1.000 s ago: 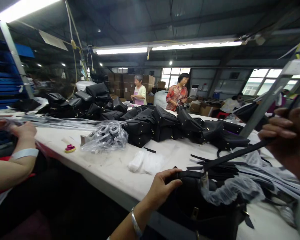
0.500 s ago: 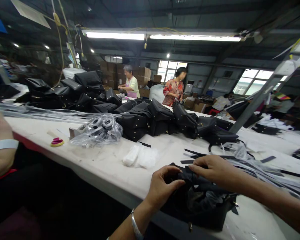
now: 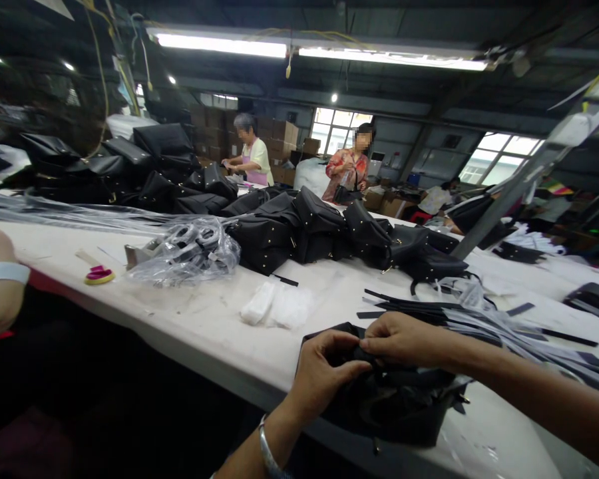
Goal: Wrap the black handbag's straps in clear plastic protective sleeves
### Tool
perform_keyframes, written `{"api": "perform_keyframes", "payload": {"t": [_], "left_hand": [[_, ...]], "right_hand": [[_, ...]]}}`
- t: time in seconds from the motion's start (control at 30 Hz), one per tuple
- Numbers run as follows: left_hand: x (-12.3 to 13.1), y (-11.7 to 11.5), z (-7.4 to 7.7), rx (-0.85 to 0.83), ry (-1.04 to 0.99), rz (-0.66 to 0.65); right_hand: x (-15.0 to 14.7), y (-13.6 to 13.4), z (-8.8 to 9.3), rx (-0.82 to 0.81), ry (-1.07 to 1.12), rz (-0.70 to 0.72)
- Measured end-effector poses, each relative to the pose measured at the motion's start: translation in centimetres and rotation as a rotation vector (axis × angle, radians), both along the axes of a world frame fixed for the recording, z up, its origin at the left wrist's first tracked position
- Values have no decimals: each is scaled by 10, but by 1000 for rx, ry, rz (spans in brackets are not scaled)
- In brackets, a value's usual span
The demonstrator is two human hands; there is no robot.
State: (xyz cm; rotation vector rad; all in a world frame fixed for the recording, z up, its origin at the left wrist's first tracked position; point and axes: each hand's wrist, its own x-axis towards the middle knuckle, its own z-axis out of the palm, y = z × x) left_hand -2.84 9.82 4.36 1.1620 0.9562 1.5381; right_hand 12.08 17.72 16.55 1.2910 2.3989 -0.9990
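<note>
A black bag [image 3: 404, 416] with small gold-coloured metal fittings lies at the near edge of the white table, its top facing me. My left hand [image 3: 324, 369] is closed on the bag's upper edge, thumb and fingers curved around the dark material. Right beside it, my right hand [image 3: 394, 339] pinches the same edge, fingertips almost touching those of the left. Exactly which fold or strip sits between the fingertips is hidden. Black strips [image 3: 429, 309] with clear plastic on them lie just beyond my right forearm.
Black bags [image 3: 264, 243] are heaped across the table [image 3: 204, 319]. Nearer lie a clear plastic bag of grey parts [image 3: 194, 249], white packets [image 3: 277, 303] and a pink-and-yellow item [image 3: 98, 274]. A metal post [image 3: 504, 193] rises at right. Another person's arm [image 3: 0, 286] is at left; two people stand beyond.
My right hand has shifted slightly left, closer to my left hand on the bag's edge. The camera view has moved a little. The person in the patterned top has raised a hand.
</note>
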Motion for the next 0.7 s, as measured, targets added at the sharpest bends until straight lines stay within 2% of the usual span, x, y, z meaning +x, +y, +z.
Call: {"api": "perform_keyframes", "payload": {"t": [0.1, 0.27, 0.4, 0.5, 0.6, 0.7], "left_hand": [[-3, 1, -1, 10, 3, 17], [-4, 4, 4, 14, -8, 26], [1, 2, 6, 31, 19, 27], [-3, -2, 8, 49, 47, 21], [-16, -6, 10, 141, 200, 83], [-26, -7, 9, 294, 427, 186]], "right_hand": [[0, -1, 4, 103, 14, 34], [9, 0, 22, 349, -74, 172], [2, -4, 19, 441, -83, 260], [-4, -13, 15, 530, -80, 292], [-5, -22, 14, 647, -52, 344], [-4, -26, 12, 677, -73, 367]]}}
